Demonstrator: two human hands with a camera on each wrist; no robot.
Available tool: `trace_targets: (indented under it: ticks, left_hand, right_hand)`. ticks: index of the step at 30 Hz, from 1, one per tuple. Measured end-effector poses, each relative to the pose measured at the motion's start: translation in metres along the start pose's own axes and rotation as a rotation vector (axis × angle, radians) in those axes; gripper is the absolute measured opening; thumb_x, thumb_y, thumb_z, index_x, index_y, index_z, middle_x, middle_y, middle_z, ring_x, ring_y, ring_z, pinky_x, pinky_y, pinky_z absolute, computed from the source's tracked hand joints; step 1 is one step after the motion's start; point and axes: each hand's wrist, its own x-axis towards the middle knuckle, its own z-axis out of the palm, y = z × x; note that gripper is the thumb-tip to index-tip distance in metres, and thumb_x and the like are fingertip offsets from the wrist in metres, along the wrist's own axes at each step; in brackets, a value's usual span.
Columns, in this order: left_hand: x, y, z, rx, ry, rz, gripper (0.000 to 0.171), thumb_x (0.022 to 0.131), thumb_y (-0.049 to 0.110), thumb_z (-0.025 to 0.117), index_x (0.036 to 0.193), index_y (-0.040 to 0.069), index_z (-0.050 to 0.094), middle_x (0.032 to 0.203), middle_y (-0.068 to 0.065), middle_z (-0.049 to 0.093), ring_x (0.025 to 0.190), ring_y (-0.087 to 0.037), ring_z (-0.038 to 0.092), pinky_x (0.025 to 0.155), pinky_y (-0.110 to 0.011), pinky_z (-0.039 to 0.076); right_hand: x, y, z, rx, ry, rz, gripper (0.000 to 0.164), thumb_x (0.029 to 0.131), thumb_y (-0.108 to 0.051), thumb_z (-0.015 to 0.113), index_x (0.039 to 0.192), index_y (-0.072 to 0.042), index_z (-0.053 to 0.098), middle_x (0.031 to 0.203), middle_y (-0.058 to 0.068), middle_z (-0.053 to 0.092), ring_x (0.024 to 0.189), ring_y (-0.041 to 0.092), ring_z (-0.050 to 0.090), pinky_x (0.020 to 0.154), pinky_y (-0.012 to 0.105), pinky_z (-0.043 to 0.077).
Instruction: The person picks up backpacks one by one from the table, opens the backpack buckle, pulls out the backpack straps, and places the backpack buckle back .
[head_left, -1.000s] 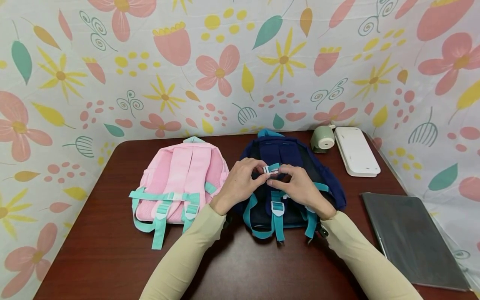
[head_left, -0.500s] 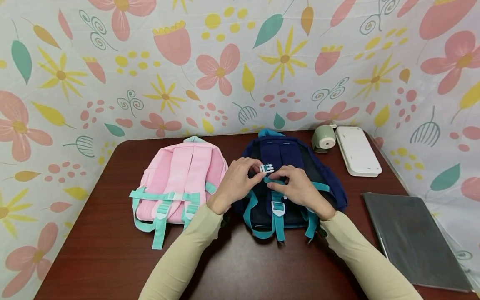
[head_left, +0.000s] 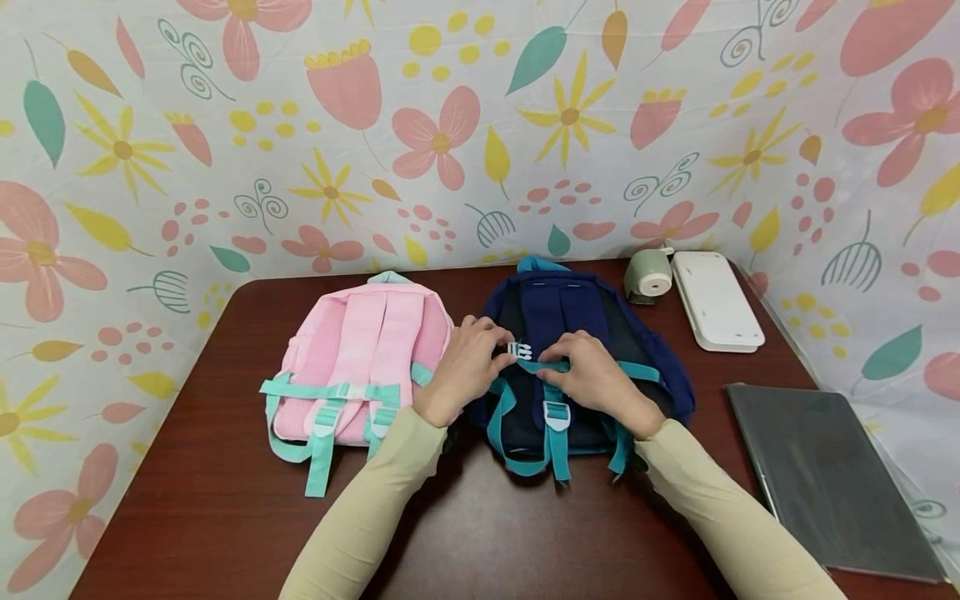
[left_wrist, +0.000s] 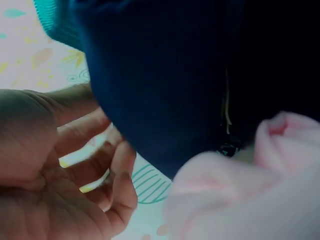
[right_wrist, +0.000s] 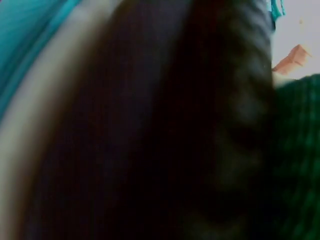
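Observation:
A navy backpack (head_left: pixel 592 308) with teal straps lies straps-up on the table. My left hand (head_left: pixel 465 360) pinches a white side-release buckle half (head_left: pixel 519 351), its prongs pointing right. Just right of it, my right hand (head_left: pixel 592 371) pinches a teal strap (head_left: pixel 553 366) that crosses the backpack; whatever else its fingertips cover is hidden. In the left wrist view, the left hand (left_wrist: pixel 75 175) has bent fingers beside the navy fabric (left_wrist: pixel 155 75); the buckle is out of sight there. Dark blur fills most of the right wrist view, with a teal patch (right_wrist: pixel 25 35) at its upper left.
A pink backpack (head_left: pixel 360 350) with mint straps lies to the left. At the back right stand a green pencil sharpener (head_left: pixel 647 277) and a white case (head_left: pixel 717 302). A dark flat folder (head_left: pixel 825 475) lies on the right of the brown table (head_left: pixel 480 533).
The white buckle half has moved left and slightly down with my left hand, and its prongs now show. My right hand has lowered slightly; the gap between the hands has widened.

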Motion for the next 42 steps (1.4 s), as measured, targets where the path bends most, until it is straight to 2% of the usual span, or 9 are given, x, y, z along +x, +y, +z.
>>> trace_targets:
  ticks: [8, 18, 26, 32, 37, 42]
  left_hand:
    - [-0.002, 0.003, 0.005, 0.111, -0.038, -0.099, 0.025, 0.103, 0.024, 0.077, 0.124, 0.01, 0.082, 0.118, -0.016, 0.068, 0.107, -0.034, 0.056, 0.095, -0.045, 0.05]
    - [-0.002, 0.004, 0.005, 0.132, -0.067, -0.107, 0.025, 0.101, 0.019, 0.079, 0.125, 0.01, 0.081, 0.121, -0.016, 0.069, 0.108, -0.033, 0.059, 0.089, -0.043, 0.051]
    - [-0.004, 0.005, 0.0, 0.107, -0.069, -0.114, 0.03, 0.1, 0.015, 0.08, 0.127, 0.004, 0.079, 0.127, -0.017, 0.07, 0.113, -0.035, 0.061, 0.096, -0.046, 0.054]
    - [-0.022, 0.007, -0.018, 0.05, -0.051, -0.136, 0.038, 0.101, 0.018, 0.08, 0.135, 0.002, 0.074, 0.131, -0.018, 0.068, 0.118, -0.036, 0.06, 0.104, -0.045, 0.052]
    - [-0.045, 0.003, -0.041, -0.011, 0.048, -0.104, 0.039, 0.097, 0.017, 0.084, 0.132, 0.002, 0.075, 0.123, -0.018, 0.069, 0.115, -0.036, 0.062, 0.1, -0.045, 0.053]
    - [-0.065, -0.008, -0.069, -0.06, 0.125, -0.097, 0.041, 0.096, 0.015, 0.084, 0.133, 0.001, 0.073, 0.126, -0.019, 0.068, 0.12, -0.036, 0.061, 0.103, -0.048, 0.054]
  right_hand:
    - [-0.002, -0.003, 0.0, -0.088, 0.003, 0.01, 0.014, 0.097, -0.015, 0.083, 0.108, -0.007, 0.086, 0.1, 0.008, 0.075, 0.098, 0.028, 0.06, 0.087, 0.046, 0.053]
    - [-0.003, -0.006, 0.002, -0.137, 0.002, 0.015, 0.019, 0.095, -0.018, 0.086, 0.11, -0.007, 0.085, 0.103, 0.01, 0.075, 0.102, 0.031, 0.062, 0.089, 0.048, 0.054]
    - [-0.005, -0.007, 0.0, -0.146, -0.017, 0.014, 0.03, 0.096, -0.02, 0.084, 0.122, -0.003, 0.081, 0.119, 0.016, 0.076, 0.116, 0.039, 0.064, 0.1, 0.059, 0.053]
    - [-0.008, -0.014, -0.001, -0.138, -0.017, 0.007, 0.049, 0.097, -0.024, 0.084, 0.138, 0.0, 0.072, 0.133, 0.021, 0.071, 0.127, 0.043, 0.059, 0.106, 0.064, 0.049]
    - [-0.015, -0.03, -0.005, -0.133, 0.058, -0.025, 0.06, 0.095, -0.026, 0.087, 0.144, 0.002, 0.067, 0.136, 0.022, 0.069, 0.125, 0.042, 0.057, 0.104, 0.061, 0.049]
    - [-0.023, -0.057, -0.005, -0.057, 0.115, -0.073, 0.058, 0.095, -0.022, 0.086, 0.145, 0.001, 0.066, 0.133, 0.02, 0.07, 0.123, 0.038, 0.059, 0.102, 0.056, 0.054]
